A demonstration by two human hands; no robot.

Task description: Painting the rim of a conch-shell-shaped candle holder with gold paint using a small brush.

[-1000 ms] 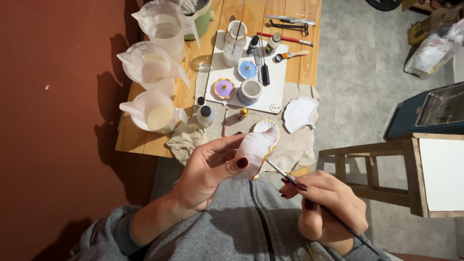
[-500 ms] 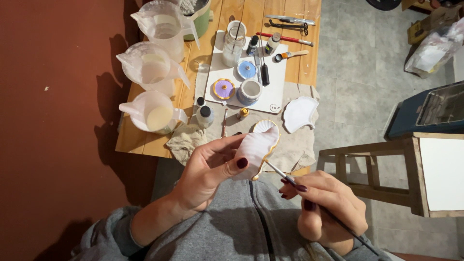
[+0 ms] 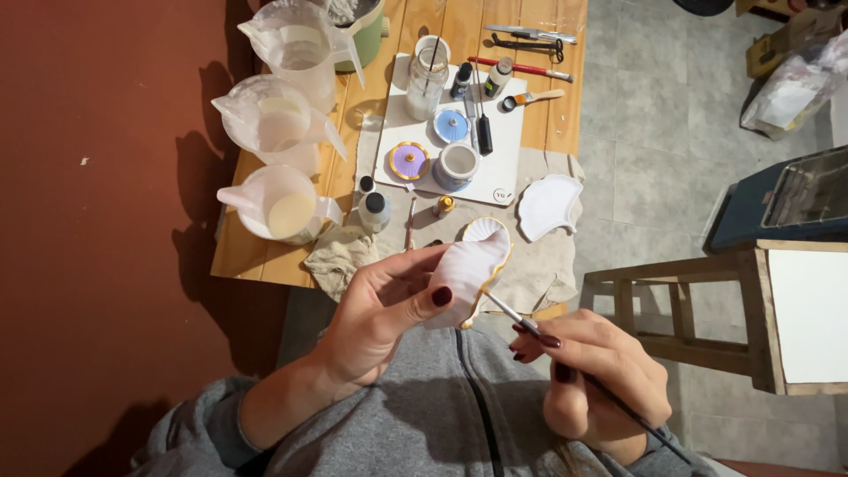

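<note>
White and shell-shaped, the dish (image 3: 473,269) sat in the left hand (image 3: 389,305), whose grip was clamped on it, thumb across its face and fingers behind, holding it tilted above the lap just in front of the table (image 3: 548,115). A yellow-gold line ran along the dish's right edge. The right hand (image 3: 596,375) had its grip pinched together on a thin paintbrush (image 3: 521,322), the tip touching that gilded edge. On the wooden table lay a white board (image 3: 508,146) carrying a glass jar (image 3: 427,79), a purple lid (image 3: 409,161), a blue lid (image 3: 451,126) and a small round pot (image 3: 458,163). Three plastic jugs (image 3: 283,203) stood along the table's left side. A second white shell dish (image 3: 548,205) rested on a beige cloth (image 3: 539,265) near the table's front edge.
</note>
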